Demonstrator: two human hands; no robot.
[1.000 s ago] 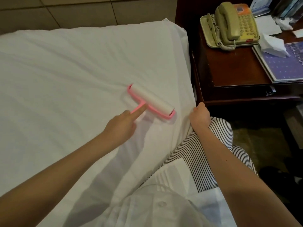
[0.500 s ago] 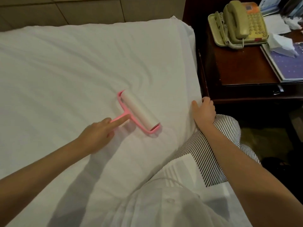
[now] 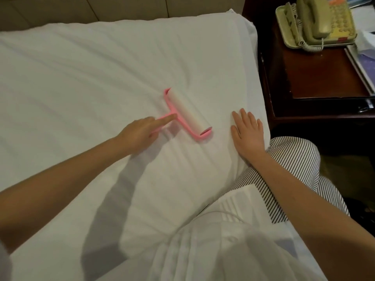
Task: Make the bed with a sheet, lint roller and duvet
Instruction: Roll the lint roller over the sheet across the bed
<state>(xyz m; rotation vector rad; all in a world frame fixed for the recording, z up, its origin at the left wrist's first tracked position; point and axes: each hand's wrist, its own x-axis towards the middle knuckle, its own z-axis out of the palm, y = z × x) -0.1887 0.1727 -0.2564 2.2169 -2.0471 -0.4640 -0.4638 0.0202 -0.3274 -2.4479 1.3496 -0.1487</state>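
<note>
No writing can be read.
The beige telephone (image 3: 316,21) on the dark wooden nightstand (image 3: 316,78) has a keypad of round buttons, an orange panel above it and a small red patch at its near corner. All of these are too blurred and small for any digit or word to be made out. The booklet (image 3: 363,63) with a purple patterned cover lies just beside the telephone and is cut off by the right edge of the view. It shows only a smear of colour, with no legible letters.
</note>
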